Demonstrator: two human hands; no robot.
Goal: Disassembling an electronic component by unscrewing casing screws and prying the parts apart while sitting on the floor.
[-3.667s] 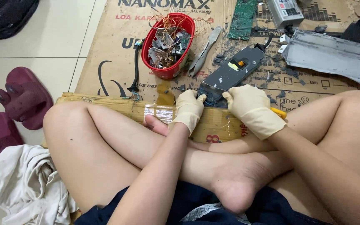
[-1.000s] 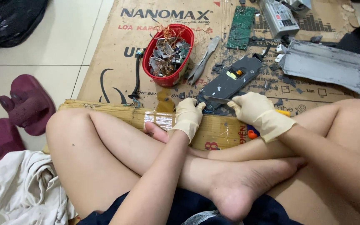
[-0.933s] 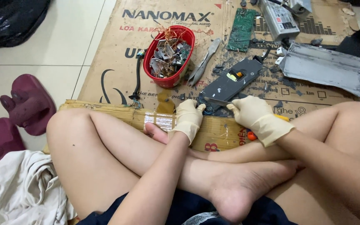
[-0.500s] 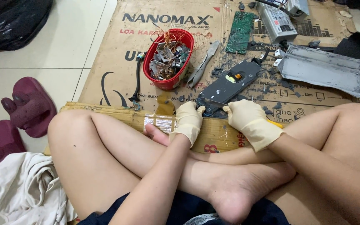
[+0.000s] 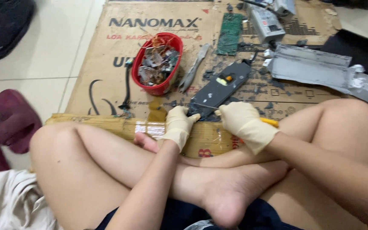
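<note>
The person sits cross-legged on the floor, both hands in cream rubber gloves, at work on a dark grey flat electronic casing (image 5: 220, 89) that lies at an angle on flattened cardboard (image 5: 99, 85) just beyond the shins. The left hand (image 5: 179, 124) has its fingers curled and pressed onto the near end of the casing, pinning it down. The right hand (image 5: 242, 121) is closed round a tool with a yellow-orange handle (image 5: 269, 122), whose working end seems to point at that same near edge, though the tip is hidden between the gloves. Judging from this, the step in hand is prying or unfastening the casing at its near corner; the next move would call for a firm hold from the left hand while the tool gets leverage without slipping toward the bare legs close by. There is no raised surface: everything rests on the cardboard, spread over pale floor tiles (image 5: 43, 51) and strewn with small dark fragments. Just left of the casing stands a red bowl (image 5: 157, 64) heaped with wire and metal scraps, and a pair of grey pliers (image 5: 194, 68) lies between the two. Farther off are a green circuit board (image 5: 230, 33), a grey metal box (image 5: 265, 23) and a long grey panel (image 5: 316, 68) at the right. A black cable (image 5: 126, 89) runs down beside the bowl. At the left edge sit dark red slippers (image 5: 11, 121), with pale cloth (image 5: 9, 204) bundled below them and a black bag (image 5: 1, 25) in the top corner.
</note>
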